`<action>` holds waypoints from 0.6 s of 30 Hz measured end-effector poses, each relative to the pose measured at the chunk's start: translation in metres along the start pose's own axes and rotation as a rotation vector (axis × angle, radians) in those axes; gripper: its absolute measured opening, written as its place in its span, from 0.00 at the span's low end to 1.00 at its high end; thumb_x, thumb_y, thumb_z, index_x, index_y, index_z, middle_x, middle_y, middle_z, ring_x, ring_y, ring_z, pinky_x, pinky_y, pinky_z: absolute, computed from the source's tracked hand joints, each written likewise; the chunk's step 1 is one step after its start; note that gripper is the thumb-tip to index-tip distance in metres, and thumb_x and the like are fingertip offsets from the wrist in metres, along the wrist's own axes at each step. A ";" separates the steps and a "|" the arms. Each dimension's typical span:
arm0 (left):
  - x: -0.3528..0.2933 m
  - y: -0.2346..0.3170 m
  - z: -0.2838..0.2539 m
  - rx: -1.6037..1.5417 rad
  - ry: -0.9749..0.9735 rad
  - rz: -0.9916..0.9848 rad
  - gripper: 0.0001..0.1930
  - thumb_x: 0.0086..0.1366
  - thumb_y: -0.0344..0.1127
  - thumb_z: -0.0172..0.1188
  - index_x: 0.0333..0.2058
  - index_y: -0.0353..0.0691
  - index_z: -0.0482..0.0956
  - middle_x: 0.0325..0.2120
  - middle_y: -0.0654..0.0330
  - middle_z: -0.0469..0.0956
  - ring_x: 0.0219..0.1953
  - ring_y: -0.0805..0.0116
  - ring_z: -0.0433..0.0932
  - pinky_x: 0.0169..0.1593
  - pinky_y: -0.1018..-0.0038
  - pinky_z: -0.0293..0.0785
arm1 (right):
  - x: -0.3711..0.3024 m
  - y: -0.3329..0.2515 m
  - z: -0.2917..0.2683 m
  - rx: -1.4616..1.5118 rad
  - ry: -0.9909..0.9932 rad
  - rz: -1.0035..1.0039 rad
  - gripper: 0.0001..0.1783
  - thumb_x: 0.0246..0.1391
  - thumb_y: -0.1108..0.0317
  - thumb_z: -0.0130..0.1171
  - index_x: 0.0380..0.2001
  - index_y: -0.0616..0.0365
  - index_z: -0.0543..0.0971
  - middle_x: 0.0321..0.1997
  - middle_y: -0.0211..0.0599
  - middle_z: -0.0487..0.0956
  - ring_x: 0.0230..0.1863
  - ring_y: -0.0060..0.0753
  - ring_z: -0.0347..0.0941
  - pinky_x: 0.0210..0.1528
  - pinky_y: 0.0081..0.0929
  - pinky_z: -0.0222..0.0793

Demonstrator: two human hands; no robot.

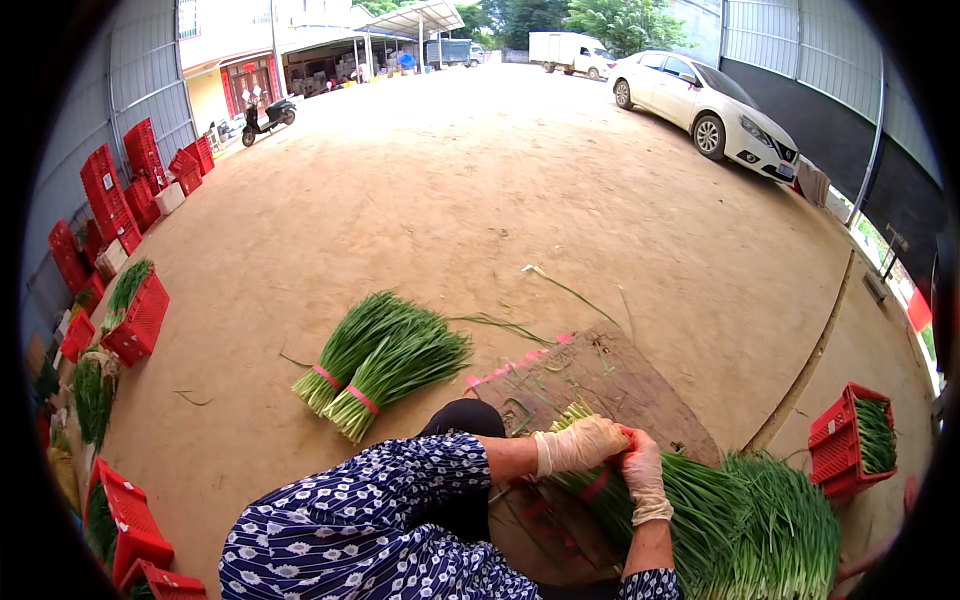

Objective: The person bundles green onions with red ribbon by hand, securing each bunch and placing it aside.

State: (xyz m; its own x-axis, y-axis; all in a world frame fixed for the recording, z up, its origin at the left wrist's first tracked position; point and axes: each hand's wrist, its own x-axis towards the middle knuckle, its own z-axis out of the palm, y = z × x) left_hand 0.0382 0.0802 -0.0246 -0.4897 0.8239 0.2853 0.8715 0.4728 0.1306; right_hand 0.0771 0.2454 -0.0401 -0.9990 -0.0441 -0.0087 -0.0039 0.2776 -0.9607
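Note:
My left hand (582, 445), in a thin pale glove, meets my right hand (643, 468), gloved alike, just above a bunch of chives (575, 414). The fingers of both hands are pinched together; a bit of red shows between them, too small to name. A pink band (597, 486) crosses the bunch below my hands. Under and beyond my right forearm spreads a large heap of loose chives (765, 515). Two chive bundles (385, 355), each tied with a pink band, lie on the ground to the left.
A worn brown board (625, 385) with leaf scraps lies in front of me. Red crates (138, 318) of greens line the left side; another red crate (838, 440) stands at right. Farther off are a white car (705, 105), a scooter (268, 120) and a white truck (568, 52).

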 end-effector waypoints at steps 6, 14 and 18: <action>-0.001 -0.007 0.019 0.073 0.093 0.026 0.06 0.55 0.37 0.60 0.31 0.45 0.80 0.26 0.56 0.81 0.30 0.54 0.82 0.34 0.62 0.76 | 0.006 0.024 -0.003 0.153 -0.059 -0.023 0.27 0.47 0.80 0.70 0.53 0.64 0.76 0.44 0.36 0.83 0.40 0.23 0.78 0.42 0.22 0.76; -0.008 -0.008 0.023 0.057 0.125 -0.017 0.07 0.53 0.38 0.61 0.30 0.44 0.80 0.25 0.56 0.80 0.29 0.55 0.82 0.34 0.62 0.74 | -0.003 0.004 -0.002 0.058 -0.010 0.095 0.28 0.47 0.83 0.65 0.55 0.63 0.75 0.43 0.34 0.82 0.31 0.17 0.71 0.35 0.17 0.71; -0.007 -0.001 0.011 0.132 0.127 -0.043 0.08 0.52 0.40 0.61 0.29 0.45 0.80 0.25 0.57 0.80 0.32 0.55 0.81 0.39 0.61 0.72 | 0.001 0.024 0.003 -0.016 0.155 -0.083 0.25 0.48 0.84 0.59 0.52 0.60 0.78 0.35 0.30 0.83 0.27 0.17 0.71 0.35 0.17 0.71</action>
State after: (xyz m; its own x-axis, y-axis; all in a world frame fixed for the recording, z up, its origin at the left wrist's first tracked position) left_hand 0.0406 0.0776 -0.0370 -0.5117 0.7598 0.4011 0.8345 0.5506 0.0216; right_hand 0.0765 0.2489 -0.0641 -0.9901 0.0809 0.1143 -0.0858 0.2943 -0.9519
